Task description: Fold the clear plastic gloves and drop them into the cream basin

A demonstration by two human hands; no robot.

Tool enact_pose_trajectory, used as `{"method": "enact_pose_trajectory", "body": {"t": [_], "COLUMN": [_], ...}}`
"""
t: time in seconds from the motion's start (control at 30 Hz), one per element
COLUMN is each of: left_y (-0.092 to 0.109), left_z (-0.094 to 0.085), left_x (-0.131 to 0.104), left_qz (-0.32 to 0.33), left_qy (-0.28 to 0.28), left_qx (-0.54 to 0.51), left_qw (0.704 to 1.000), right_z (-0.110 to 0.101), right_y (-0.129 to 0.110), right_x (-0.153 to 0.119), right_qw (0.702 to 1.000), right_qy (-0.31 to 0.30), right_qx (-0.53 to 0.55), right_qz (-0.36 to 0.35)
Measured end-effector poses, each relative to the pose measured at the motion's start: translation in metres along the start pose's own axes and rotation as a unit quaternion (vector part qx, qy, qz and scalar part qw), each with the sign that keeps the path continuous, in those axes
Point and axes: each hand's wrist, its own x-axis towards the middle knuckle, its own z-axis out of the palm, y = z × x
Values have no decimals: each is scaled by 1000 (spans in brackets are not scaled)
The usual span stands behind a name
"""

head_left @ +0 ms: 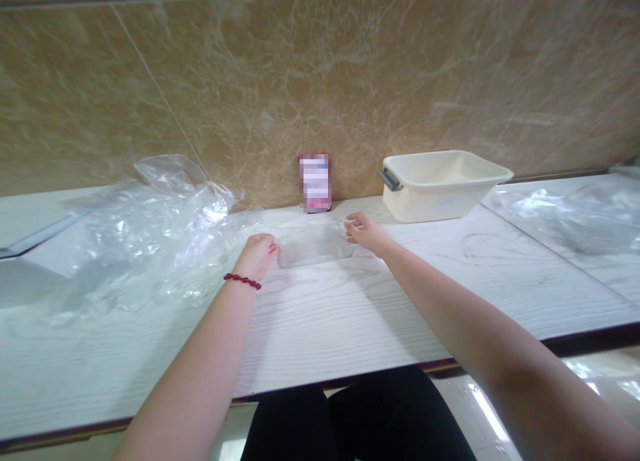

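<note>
A flat, clear plastic bag [315, 245] is stretched between my two hands, just above or on the white wood-grain table. My left hand [259, 256], with a red bead bracelet at the wrist, pinches its left edge. At the right edge, the curled fingers of my right hand [367, 233] hold the bag near its far corner. Some fingertips are hidden or hard to make out. To the left of my left hand lies a large heap of crumpled clear plastic bags [165, 231].
A phone [316, 183] with a blurred screen leans against the marbled wall. Right of it stands a cream plastic tub [430, 198] with a grey handle. More clear plastic [585, 214] lies at far right. A white flat item [53, 244] sits left. The table's front edge [350, 381] runs before my legs.
</note>
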Motion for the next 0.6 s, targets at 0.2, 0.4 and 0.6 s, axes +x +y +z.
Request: {"method": "enact_pose_trajectory", "body": {"t": [0.2, 0.4, 0.6], "left_y": [0, -5, -3], "left_z": [3, 7, 14], "left_x": [4, 6, 3], "left_qz": [-80, -60, -38], "left_qy": [-40, -56, -55], "left_qx": [-230, -268, -252], "left_qw": [969, 960, 965], "right_z": [4, 4, 6], "right_y": [-3, -3, -1], "right_x": [4, 4, 5], "right_qw": [987, 976, 979], "right_qy": [-13, -23, -28], "right_qx": [154, 209, 199], "right_qz": [51, 56, 41]}}
